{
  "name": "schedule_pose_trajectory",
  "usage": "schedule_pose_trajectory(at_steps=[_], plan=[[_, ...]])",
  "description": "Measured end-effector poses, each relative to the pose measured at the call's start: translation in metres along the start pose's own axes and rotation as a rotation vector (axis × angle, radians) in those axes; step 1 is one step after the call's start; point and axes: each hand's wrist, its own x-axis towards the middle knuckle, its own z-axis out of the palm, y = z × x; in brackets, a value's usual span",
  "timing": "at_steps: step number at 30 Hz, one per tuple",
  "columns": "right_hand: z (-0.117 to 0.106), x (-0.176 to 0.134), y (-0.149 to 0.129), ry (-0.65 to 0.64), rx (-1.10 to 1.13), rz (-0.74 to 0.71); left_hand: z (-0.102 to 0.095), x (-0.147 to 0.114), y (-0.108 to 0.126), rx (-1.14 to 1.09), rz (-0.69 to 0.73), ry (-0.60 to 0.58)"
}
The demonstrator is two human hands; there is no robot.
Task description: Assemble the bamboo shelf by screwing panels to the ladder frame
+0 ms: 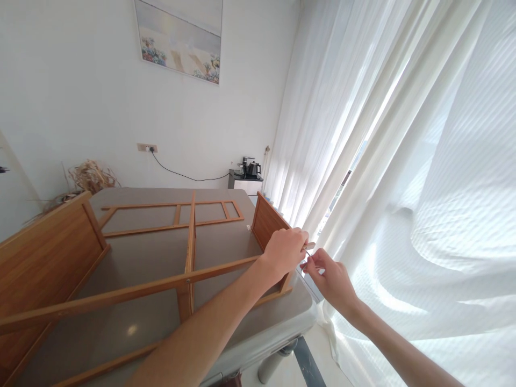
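Observation:
A wooden furniture frame (226,267) rests on the grey table, with an upright panel at each end. My left hand (283,249) is closed over the end of its long rail, at the top of the right panel (269,219). The pale end of the rail shows just past my left fingers. Right beside it, my right hand (331,279) pinches a thin metal rod (308,253), which looks like a hex key and points at the rail's end. The rod's tip is too small to make out.
The grey table (226,306) has a rounded front corner. A flat ladder-like wooden frame (177,215) lies farther back on it. The left panel (52,252) stands at the left. White curtains (387,215) hang close on the right. A black kettle (253,169) stands on a small cabinet behind.

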Motion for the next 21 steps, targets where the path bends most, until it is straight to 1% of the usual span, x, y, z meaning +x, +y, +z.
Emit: schedule_pose_trajectory(at_steps=[5, 11, 18, 21], plan=[[-0.005, -0.002, 0.008, 0.03, -0.219, -0.163, 0.003, -0.001, -0.001, -0.006, 0.014, 0.029], [-0.006, 0.007, 0.015, 0.028, -0.304, -0.265, 0.005, -0.001, -0.001, 0.004, 0.015, 0.026], [-0.003, 0.01, 0.021, 0.112, -0.427, -0.417, 0.004, -0.001, -0.002, 0.008, 0.025, 0.027], [-0.008, 0.013, 0.019, 0.159, -0.575, -0.528, 0.004, -0.001, -0.002, 0.001, 0.016, 0.016]])
